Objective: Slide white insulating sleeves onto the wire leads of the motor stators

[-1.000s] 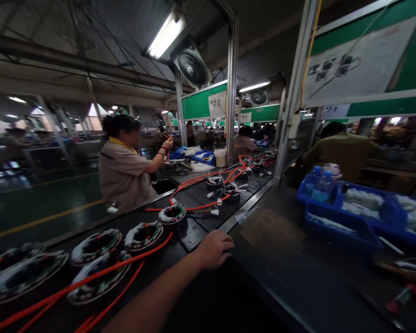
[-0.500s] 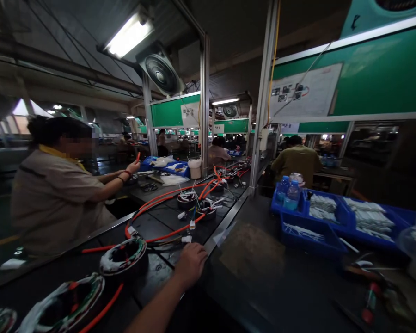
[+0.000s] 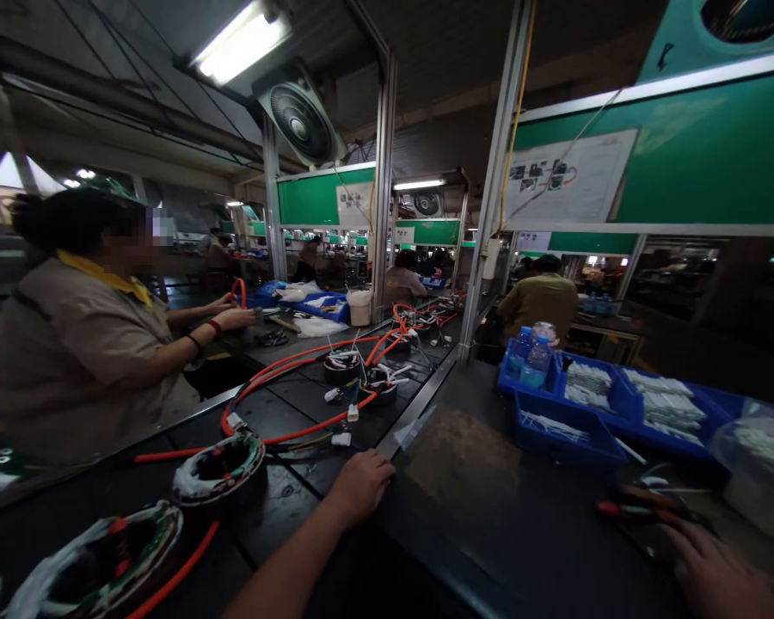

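Note:
My left hand (image 3: 361,487) rests on the metal rail (image 3: 419,414) between the two work surfaces, its fingers loosely bent over the edge and nothing seen in them. At the lower right, my right hand (image 3: 713,563) is blurred, with its fingers stretched out beside a dark tool with red handles (image 3: 610,509). No firm hold on the tool shows. Wound rings with white and green wrapping (image 3: 223,468) sit left of my left hand. A white connector (image 3: 341,439) lies just beyond its fingers.
Long orange tubes (image 3: 284,371) and more wired rings (image 3: 341,365) lie along the left surface. Blue bins (image 3: 555,438) hold white sleeves, ties and bottles at right, beside a clear bag (image 3: 764,456). At left a person (image 3: 96,335) holds an orange loop. Metal posts (image 3: 490,215) rise ahead.
My right hand has come into view at the lower right. The red-handled tool has shifted left and away from me. The view has shifted slightly; my left hand stays on the rail.

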Available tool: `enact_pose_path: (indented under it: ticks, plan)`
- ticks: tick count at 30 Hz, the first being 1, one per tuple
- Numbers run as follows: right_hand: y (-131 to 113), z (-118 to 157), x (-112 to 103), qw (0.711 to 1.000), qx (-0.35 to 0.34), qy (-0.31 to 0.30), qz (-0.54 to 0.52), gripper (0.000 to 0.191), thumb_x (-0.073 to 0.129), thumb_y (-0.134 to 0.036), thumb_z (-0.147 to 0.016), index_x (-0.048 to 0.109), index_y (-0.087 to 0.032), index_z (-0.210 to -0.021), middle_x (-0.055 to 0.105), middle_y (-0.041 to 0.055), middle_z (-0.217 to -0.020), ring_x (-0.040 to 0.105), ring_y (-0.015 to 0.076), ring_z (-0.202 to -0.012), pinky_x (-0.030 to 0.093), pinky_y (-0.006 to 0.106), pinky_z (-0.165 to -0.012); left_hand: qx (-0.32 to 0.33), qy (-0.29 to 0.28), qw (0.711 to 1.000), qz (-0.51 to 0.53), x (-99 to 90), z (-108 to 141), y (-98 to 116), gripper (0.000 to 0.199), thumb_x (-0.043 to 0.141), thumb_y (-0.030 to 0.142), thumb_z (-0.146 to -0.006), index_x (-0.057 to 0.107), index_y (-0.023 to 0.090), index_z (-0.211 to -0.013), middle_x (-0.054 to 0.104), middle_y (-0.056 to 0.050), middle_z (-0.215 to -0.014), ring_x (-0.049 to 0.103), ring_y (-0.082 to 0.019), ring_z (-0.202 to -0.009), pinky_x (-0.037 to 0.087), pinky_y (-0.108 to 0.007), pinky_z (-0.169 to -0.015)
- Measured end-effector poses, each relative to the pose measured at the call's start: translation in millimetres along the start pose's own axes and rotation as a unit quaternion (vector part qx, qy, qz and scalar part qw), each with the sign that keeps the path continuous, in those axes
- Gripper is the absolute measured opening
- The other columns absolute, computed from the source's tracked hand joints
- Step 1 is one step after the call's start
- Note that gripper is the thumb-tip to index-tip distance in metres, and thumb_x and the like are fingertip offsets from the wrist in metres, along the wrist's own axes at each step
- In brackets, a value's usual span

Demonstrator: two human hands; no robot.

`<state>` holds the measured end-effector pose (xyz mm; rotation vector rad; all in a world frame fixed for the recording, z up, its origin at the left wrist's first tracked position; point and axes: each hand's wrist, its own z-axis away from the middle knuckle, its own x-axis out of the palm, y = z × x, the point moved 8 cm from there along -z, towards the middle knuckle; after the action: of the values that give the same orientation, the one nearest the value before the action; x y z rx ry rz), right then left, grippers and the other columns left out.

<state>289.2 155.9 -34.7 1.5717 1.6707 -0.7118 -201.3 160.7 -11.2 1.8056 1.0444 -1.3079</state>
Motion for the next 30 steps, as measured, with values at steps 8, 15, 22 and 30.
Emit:
enact_pose_path:
  ticks: [8, 15, 22, 30]
  plan:
    - [-196, -50, -21, 0.945, -0.107, -0.182, -0.252, 0.058, 0.039, -0.009, -0.059, 0.059, -0.021, -0.112, 0.054, 0.0029, -0.124, 0.048, 0.0175, -0.113, 0.036, 0.03, -0.098, -0.014, 0.001, 1.0, 0.002, -1.6, -1, -2, 0.019, 0.05, 0.014, -0.08, 0.059, 0.022, -0.095, 0.061, -0.002, -0.095, 0.052, -0.018, -0.091, 0.042, -0.03, -0.08]
    - [-237, -34, -1, 0.903, -0.097, -0.225, -0.352, 0.053, 0.037, -0.006, -0.057, 0.064, -0.021, -0.1, 0.058, 0.0033, -0.118, 0.047, 0.0189, -0.113, 0.032, 0.033, -0.099, -0.006, 0.004, 1.0, 0.009, -2.1, -1, -2, 0.02, 0.049, 0.013, -0.08, 0.058, 0.023, -0.095, 0.061, -0.002, -0.095, 0.051, -0.017, -0.092, 0.042, -0.03, -0.082]
    - [-223, -36, 4, 0.88, -0.076, -0.23, -0.409, 0.053, 0.036, -0.007, -0.053, 0.065, -0.02, -0.095, 0.059, 0.0048, -0.116, 0.049, 0.019, -0.112, 0.034, 0.035, -0.098, -0.01, -0.006, 1.0, 0.011, -2.2, -3, -1, 0.023, 0.049, 0.011, -0.08, 0.058, 0.023, -0.097, 0.061, -0.003, -0.098, 0.052, -0.018, -0.094, 0.042, -0.032, -0.084]
    - [-222, -32, 11, 0.876, -0.086, -0.243, -0.408, 0.058, 0.036, -0.008, -0.05, 0.064, -0.021, -0.099, 0.058, 0.0043, -0.119, 0.047, 0.0192, -0.114, 0.032, 0.036, -0.101, -0.016, -0.002, 1.0, 0.023, -2.1, -2, -2, 0.025, 0.051, 0.011, -0.079, 0.058, 0.024, -0.099, 0.061, -0.001, -0.099, 0.051, -0.018, -0.095, 0.041, -0.031, -0.085]
